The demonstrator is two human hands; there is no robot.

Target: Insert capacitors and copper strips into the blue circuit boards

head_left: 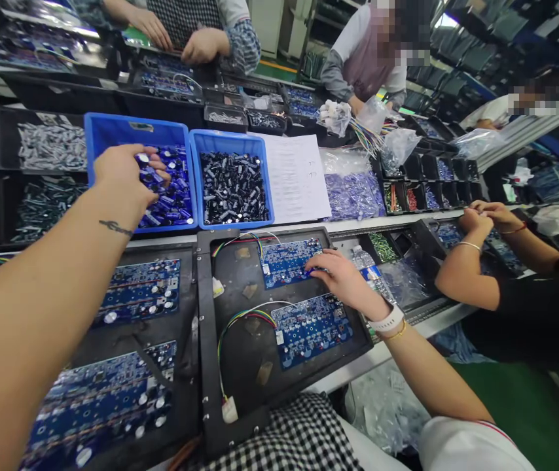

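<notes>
My left hand (125, 173) reaches into a blue bin (90, 140) of blue cylindrical capacitors (174, 196). Its fingers curl around a few of them, silver tops showing. On the right, my right hand (336, 275) is at the right edge of the upper blue circuit board (287, 258). Its fingertips are closed on a small dark-blue capacitor (309, 270), partly hidden, against the board. Below lies a second circuit board (311, 330) with coloured wires. Both boards rest in a black tray (240, 340).
A second blue bin (270, 196) holds black capacitors. Beside it are a printed sheet (294, 176) and a bag of purple-blue parts (353, 186). Another black tray (188, 288) with populated boards stands left. A co-worker's hands (488, 219) work at the right; other people sit opposite.
</notes>
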